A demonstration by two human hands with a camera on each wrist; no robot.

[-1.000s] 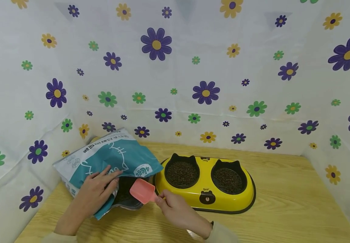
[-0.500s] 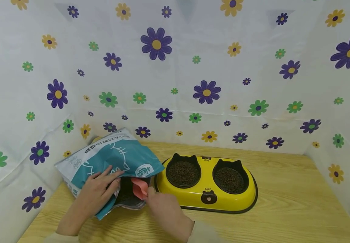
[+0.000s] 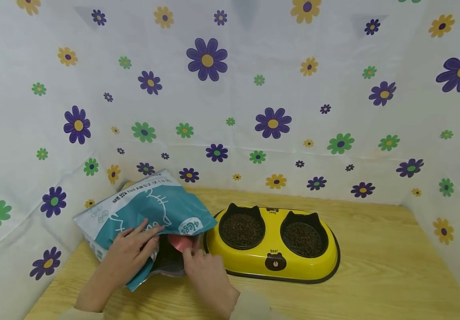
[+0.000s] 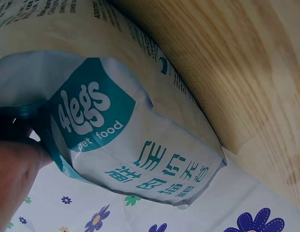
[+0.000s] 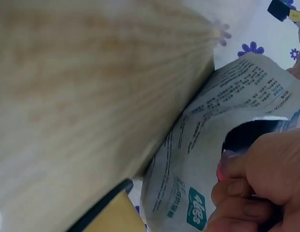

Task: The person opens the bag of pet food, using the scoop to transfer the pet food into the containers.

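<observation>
A teal and white pet food bag (image 3: pixel 182 209) lies on its side at the left, its mouth toward me. My left hand (image 3: pixel 128 255) holds the bag by the edge of its mouth, fingers spread over the teal front; in the left wrist view its thumb side (image 4: pixel 17 176) shows beside the bag's edge. With my right hand (image 3: pixel 210 275) I grip the handle of a pink scoop (image 3: pixel 180 242), whose bowl is partly hidden inside the bag. In the right wrist view curled fingers (image 5: pixel 234 191) cover most of the scoop. The bag's contents look dark and are hard to make out.
Right of the bag stands a yellow double pet bowl (image 3: pixel 271 262) with a bear print. Brown kibble (image 3: pixel 242 229) lies in both black cat-eared bowls. Flower-printed white cloth (image 3: pixel 230 89) closes off the back and sides of the wooden table (image 3: pixel 386 266).
My right hand has moved left and turned, carrying the pink scoop from the mouth into the bag. The left hand stays on the bag, and the bowls stand where they were.
</observation>
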